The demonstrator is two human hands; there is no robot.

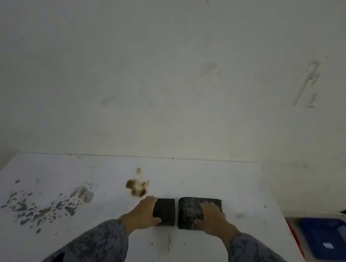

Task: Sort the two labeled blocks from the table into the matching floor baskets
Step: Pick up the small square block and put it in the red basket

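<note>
Two dark blocks lie side by side on the white table (193,257). The smaller left block (165,211) is gripped at its left edge by my left hand (144,213), fingers over the far side and thumb at the near corner. The larger right block (191,212), speckled with pale marks, has my right hand (213,221) lying over its right part, thumb along its near edge. No label can be read on either block. A blue basket (309,232) stands on the floor to the right of the table.
The table top carries dark paint flecks (43,208) at the left and a brown stain (138,186) behind the blocks. A scuffed white wall (177,64) rises right behind the table. Something red (295,236) shows between table edge and basket.
</note>
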